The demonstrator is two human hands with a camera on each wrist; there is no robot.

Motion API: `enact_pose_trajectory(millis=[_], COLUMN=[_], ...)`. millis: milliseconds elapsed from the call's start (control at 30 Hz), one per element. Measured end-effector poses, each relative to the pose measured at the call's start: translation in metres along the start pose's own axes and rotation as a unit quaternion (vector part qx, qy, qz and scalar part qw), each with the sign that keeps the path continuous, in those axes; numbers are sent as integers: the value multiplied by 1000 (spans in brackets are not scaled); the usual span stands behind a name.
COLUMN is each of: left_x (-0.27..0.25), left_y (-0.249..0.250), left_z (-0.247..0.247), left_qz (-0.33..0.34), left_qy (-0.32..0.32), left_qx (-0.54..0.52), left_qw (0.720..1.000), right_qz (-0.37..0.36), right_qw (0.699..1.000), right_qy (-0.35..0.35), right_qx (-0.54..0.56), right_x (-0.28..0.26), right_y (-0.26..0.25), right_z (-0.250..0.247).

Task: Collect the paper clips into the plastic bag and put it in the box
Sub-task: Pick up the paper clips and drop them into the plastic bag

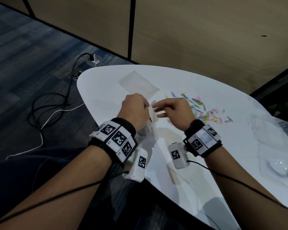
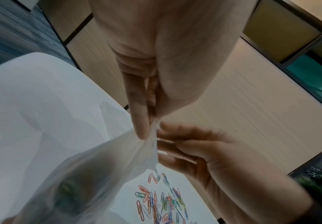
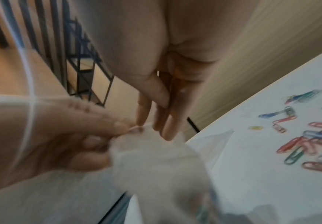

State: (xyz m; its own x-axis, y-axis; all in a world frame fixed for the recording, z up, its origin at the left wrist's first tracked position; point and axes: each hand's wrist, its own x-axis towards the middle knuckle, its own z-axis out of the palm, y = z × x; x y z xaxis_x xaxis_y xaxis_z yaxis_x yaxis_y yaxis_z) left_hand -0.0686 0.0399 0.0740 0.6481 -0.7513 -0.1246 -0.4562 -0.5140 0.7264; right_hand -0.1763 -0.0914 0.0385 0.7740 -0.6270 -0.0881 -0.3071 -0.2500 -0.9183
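My left hand (image 1: 147, 108) pinches the top edge of a clear plastic bag (image 1: 152, 119) above the white table (image 1: 106, 90). In the left wrist view thumb and finger squeeze the bag's rim (image 2: 153, 133), and the bag (image 2: 98, 166) hangs below with blurred coloured shapes showing through it. My right hand (image 1: 156, 110) reaches in from the right, its straight fingers (image 2: 172, 149) touching the rim, holding nothing. Several coloured paper clips (image 1: 204, 110) lie scattered on the table just right of the hands, also seen as clips (image 3: 309, 144) in the right wrist view.
A second flat clear bag (image 1: 138, 83) lies on the table behind the hands. Clear plastic packaging, perhaps the box (image 1: 272, 143), sits at the table's right side. Cables (image 1: 57, 103) trail over the carpet to the left. Beige partition walls stand behind.
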Motion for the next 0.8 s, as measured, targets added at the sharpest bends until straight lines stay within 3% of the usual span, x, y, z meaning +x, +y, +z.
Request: enact_pose_trajectory(millis=[67,100,167,233,333,400,500,533,667,733,800], left_x=[-1,-1,-2,-2,-1,-1,-2,-2,-1,-1,1], left_y=[-3,-4,-4,-3,-1,0,2,2,4,5,7], left_z=[-4,-5,-5,-5,-5,-3,0,1,4,5,7], left_qz=[-3,-4,-9,-12,-14,-14,-12,-10,0,3,8], left_qy=[1,1,-1,-5,-8,-9,-13,-13,-6,-10,-13], left_qx=[6,9,12,12,15,11,14,16,26,30,36], left_qw=[1000,1000,1000,1000,1000,1000,1000,1000,1000,999,999], right_qz=[23,41,68,72,21,-27,-77,-63,3,-36,-64], right_qw=[997,989,950,909,849,839,796,791,820,844,848], right_qy=[44,51,7,-85,-157,-146,-117,-98,-55,-30,-20], right_qx=[-51,-135,-304,-401,-504,-524,-589,-601,-570,-534,-526], right_x=[12,18,29,30,19,10,3,3,12,16,20], right_y=[21,34,58,80,102,114,128,132,143,142,139], right_z=[-14,-19,-22,-15,-1,-2,-14,-18,-35,-38,-41])
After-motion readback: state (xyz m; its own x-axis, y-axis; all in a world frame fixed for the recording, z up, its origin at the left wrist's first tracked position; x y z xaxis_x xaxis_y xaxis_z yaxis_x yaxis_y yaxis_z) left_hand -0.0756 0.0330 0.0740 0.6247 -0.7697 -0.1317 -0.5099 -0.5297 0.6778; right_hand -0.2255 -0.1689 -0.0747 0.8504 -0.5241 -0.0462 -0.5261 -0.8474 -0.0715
